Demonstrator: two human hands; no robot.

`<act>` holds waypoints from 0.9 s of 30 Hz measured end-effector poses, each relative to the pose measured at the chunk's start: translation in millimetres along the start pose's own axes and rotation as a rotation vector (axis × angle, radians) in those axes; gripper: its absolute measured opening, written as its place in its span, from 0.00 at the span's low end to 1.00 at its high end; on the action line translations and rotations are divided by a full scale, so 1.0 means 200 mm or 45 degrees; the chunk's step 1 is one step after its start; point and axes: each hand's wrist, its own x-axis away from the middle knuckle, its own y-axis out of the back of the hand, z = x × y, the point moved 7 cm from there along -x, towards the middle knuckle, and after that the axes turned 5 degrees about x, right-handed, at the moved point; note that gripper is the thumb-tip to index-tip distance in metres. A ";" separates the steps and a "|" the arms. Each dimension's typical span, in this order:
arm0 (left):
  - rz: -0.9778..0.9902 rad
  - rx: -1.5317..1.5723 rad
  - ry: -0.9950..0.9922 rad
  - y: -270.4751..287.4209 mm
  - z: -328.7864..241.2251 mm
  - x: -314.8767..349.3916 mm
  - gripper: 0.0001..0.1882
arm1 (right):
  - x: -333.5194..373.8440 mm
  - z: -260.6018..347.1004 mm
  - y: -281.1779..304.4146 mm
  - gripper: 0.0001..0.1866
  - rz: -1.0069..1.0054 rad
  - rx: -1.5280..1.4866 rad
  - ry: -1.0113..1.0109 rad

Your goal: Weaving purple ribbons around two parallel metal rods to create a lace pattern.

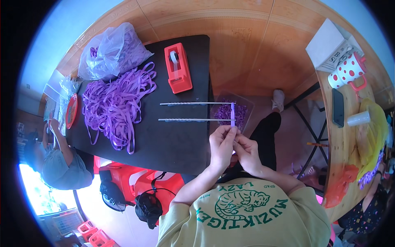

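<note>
Two thin twisted metal rods (185,103) lie parallel across the black table, their right ends jutting past its edge. A purple ribbon (233,116) loops around those ends and runs down to my hands. My left hand (222,144) is closed, pinching the ribbon's lower part between thumb and finger. Pressed close beside it, my right hand (248,155) is closed too; what its fingertips hold is hidden. Below the rod ends, a clear container (247,98) holds many short purple pieces. A large heap of purple ribbon (113,109) covers the table's left part.
On the black table (164,146) are a red tape dispenser (178,70), a filled plastic bag (113,51) and a red plate (71,111). Red stools (142,183) stand below. A wooden table (335,164) at right carries a phone (338,108) and a spotted mug (347,72). People sit at both sides.
</note>
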 end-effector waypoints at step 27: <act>-0.042 0.113 0.117 0.02 0.00 0.04 0.08 | -0.05 0.41 0.08 0.17 -0.185 1.513 1.370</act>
